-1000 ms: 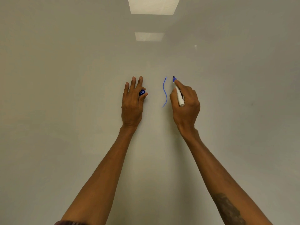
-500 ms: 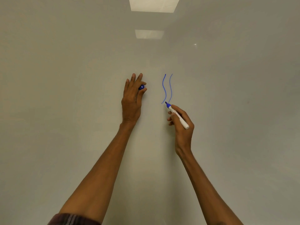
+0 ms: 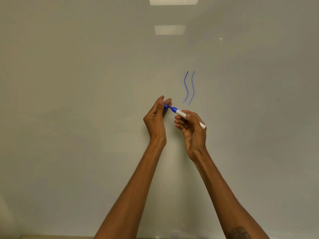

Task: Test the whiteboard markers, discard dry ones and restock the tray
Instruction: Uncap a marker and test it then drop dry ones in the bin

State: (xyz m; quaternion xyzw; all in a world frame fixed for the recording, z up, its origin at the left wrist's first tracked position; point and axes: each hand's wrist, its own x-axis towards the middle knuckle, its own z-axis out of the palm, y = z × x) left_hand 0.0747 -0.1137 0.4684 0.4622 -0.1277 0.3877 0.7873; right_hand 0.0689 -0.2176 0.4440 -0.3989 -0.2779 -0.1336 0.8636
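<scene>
A whiteboard (image 3: 86,100) fills the view. Two wavy blue lines (image 3: 189,87) are drawn on it, right of centre. My right hand (image 3: 191,128) grips a white-barrelled blue marker (image 3: 181,113), with its tip pointing left. My left hand (image 3: 157,116) pinches the blue cap (image 3: 166,106) between fingers and thumb. The marker's tip meets the cap's opening. Both hands are just below and left of the lines, off the board surface.
Ceiling lights (image 3: 170,29) reflect in the upper board. A thin strip of the board's lower edge (image 3: 51,237) shows at the bottom of the view. No tray or other markers are in view.
My right hand finished a second wavy line, then dropped and turned the marker leftward. My left hand left the board and brought the cap to the marker's tip.
</scene>
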